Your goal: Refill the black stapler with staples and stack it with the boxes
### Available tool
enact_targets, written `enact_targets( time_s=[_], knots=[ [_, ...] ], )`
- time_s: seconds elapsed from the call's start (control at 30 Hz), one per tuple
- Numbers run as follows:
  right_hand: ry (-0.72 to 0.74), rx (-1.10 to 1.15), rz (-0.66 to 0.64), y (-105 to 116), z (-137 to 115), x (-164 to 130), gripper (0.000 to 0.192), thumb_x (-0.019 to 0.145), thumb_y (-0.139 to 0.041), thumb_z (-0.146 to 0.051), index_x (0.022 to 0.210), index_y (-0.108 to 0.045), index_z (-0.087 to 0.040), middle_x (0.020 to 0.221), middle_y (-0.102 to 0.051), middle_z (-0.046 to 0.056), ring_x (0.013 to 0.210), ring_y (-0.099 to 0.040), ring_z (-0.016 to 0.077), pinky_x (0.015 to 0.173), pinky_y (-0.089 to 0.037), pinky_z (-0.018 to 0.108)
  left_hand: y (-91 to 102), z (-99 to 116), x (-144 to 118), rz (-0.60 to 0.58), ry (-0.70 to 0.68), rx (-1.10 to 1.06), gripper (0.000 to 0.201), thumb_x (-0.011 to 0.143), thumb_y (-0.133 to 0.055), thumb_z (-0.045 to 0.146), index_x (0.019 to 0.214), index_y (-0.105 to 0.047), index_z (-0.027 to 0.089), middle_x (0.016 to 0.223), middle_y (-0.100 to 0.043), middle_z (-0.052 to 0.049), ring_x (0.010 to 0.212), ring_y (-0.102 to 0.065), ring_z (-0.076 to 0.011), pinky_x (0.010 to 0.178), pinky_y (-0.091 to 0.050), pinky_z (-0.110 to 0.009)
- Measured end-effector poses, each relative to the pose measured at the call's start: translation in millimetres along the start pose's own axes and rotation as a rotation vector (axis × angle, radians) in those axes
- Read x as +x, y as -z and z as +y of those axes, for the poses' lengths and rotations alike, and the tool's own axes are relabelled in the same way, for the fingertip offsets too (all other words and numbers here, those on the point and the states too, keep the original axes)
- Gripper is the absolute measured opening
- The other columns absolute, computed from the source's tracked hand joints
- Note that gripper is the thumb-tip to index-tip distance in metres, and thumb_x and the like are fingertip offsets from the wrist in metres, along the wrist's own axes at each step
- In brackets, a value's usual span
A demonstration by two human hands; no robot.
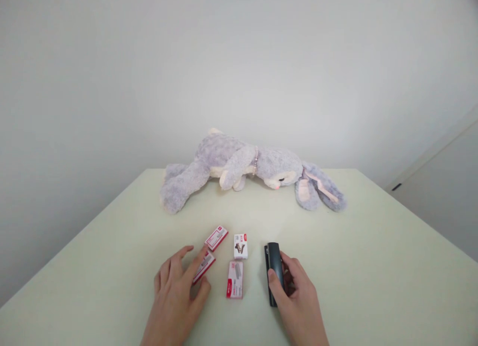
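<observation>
A dark stapler (274, 266) lies on the pale table (373, 266), and my right hand (297, 298) curls around it from the near side, thumb on its left edge. My left hand (177, 291) has its fingers spread and rests on a small red-and-white staple box (206, 264). A second box (216, 237) lies just beyond it. Another one (235, 280) lies flat between my hands. A white box with a picture on it (241, 246) sits behind that one.
A grey and cream plush rabbit (242, 169) lies stretched along the far side of the table, against a plain white wall. A pale door or cabinet (444, 186) stands at the right, past the table's edge.
</observation>
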State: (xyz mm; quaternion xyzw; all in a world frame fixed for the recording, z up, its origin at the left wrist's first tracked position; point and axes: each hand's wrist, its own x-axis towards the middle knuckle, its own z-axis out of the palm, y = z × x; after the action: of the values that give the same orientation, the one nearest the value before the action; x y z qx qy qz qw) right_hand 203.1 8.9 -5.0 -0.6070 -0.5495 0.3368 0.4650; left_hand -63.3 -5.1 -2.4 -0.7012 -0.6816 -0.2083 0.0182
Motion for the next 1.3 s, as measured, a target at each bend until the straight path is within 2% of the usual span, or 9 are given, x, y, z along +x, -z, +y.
enact_targets(
  time_s=[0.17, 0.33, 0.6, 0.77, 0.87, 0.97, 1.03, 1.17, 1.3],
  knots=[
    [0.021, -0.005, -0.004, -2, 4, 0, 0.038, 0.096, -0.062, -0.042, 0.126, -0.065, -0.019, 0.097, -0.067, 0.006, 0.081, -0.063, 0.0212, 0.072, -0.054, 0.032, -0.7, 42, 0, -0.038, -0.131, -0.147, 0.041, 0.097, -0.057, 0.034, 0.136, -0.064, 0.039, 0.140, -0.055, -0.008, 0.129, -0.051, -0.0309, 0.104, -0.046, -0.051],
    [0.037, -0.030, -0.010, 1, 5, -1, 0.043, 0.097, -0.059, -0.040, 0.136, -0.058, -0.020, 0.108, -0.066, 0.007, 0.086, -0.064, 0.0214, 0.078, -0.056, 0.034, -17.1, 72, 0, -0.002, -0.066, -0.107, 0.058, 0.095, -0.060, 0.036, 0.152, -0.047, 0.039, 0.135, -0.059, -0.009, 0.123, -0.056, -0.0320, 0.103, -0.045, -0.054],
    [0.261, -0.277, -0.176, 22, -15, 13, 0.039, 0.091, -0.054, -0.019, 0.127, -0.066, -0.029, 0.126, -0.067, 0.008, 0.120, -0.061, 0.0282, 0.109, -0.046, 0.048, -32.2, 68, -28, 0.076, -0.029, -0.126, 0.048, 0.091, -0.053, 0.019, 0.138, -0.061, 0.028, 0.139, -0.062, -0.011, 0.130, -0.055, -0.0317, 0.103, -0.048, -0.052],
    [0.349, -0.378, -0.246, -8, -36, 15, 0.036, 0.089, -0.068, -0.028, 0.124, -0.067, -0.033, 0.124, -0.071, 0.004, 0.119, -0.063, 0.0288, 0.124, -0.014, 0.066, -32.3, 62, -33, 0.078, -0.290, 0.040, 0.055, 0.090, -0.059, 0.027, 0.144, -0.057, 0.033, 0.153, -0.057, -0.003, 0.139, -0.049, -0.0307, 0.118, -0.034, -0.054],
    [0.330, -0.340, -0.166, -29, -44, 12, 0.013, 0.086, -0.073, -0.032, 0.098, -0.072, -0.029, 0.103, -0.075, 0.001, 0.104, -0.067, 0.0262, 0.124, -0.011, 0.065, -32.2, 59, -32, 0.115, -0.421, 0.102, 0.054, 0.088, -0.062, 0.027, 0.142, -0.059, 0.030, 0.146, -0.064, 0.000, 0.138, -0.050, -0.0280, 0.128, -0.010, -0.050],
    [0.251, -0.190, -0.057, -38, -46, 12, 0.009, 0.083, -0.075, -0.033, 0.084, -0.070, -0.025, 0.089, -0.074, -0.001, 0.092, -0.068, 0.0231, 0.125, -0.011, 0.062, -27.1, 58, -30, 0.142, -0.408, 0.085, 0.052, 0.088, -0.063, 0.026, 0.140, -0.061, 0.028, 0.143, -0.066, 0.000, 0.136, -0.051, -0.0262, 0.129, -0.004, -0.045],
    [0.136, 0.063, 0.004, -34, -43, 16, 0.015, 0.085, -0.073, -0.037, 0.090, -0.072, -0.024, 0.095, -0.076, 0.002, 0.095, -0.069, 0.0240, 0.122, -0.025, 0.058, -22.4, 57, -28, 0.151, -0.390, 0.051, 0.048, 0.089, -0.063, 0.025, 0.137, -0.063, 0.031, 0.145, -0.064, 0.000, 0.135, -0.051, -0.0248, 0.128, -0.009, -0.044],
    [-0.121, 0.672, 0.176, -12, -30, 27, 0.032, 0.092, -0.063, -0.051, 0.095, -0.071, -0.021, 0.108, -0.077, 0.008, 0.113, -0.069, 0.0276, 0.108, -0.048, 0.046, -19.8, 53, -24, 0.167, -0.416, 0.031, 0.045, 0.090, -0.063, 0.024, 0.135, -0.064, 0.032, 0.147, -0.062, 0.003, 0.135, -0.051, -0.0228, 0.126, -0.016, -0.042],
    [-0.369, 0.849, 0.290, 18, -9, 31, 0.041, 0.091, -0.060, -0.056, 0.108, -0.071, -0.020, 0.115, -0.077, 0.009, 0.119, -0.068, 0.0270, 0.106, -0.053, 0.043, -26.2, 48, -23, 0.131, -0.427, 0.020, 0.045, 0.091, -0.060, 0.019, 0.135, -0.061, 0.030, 0.148, -0.062, 0.001, 0.137, -0.051, -0.0219, 0.124, -0.024, -0.042]
  ],
)
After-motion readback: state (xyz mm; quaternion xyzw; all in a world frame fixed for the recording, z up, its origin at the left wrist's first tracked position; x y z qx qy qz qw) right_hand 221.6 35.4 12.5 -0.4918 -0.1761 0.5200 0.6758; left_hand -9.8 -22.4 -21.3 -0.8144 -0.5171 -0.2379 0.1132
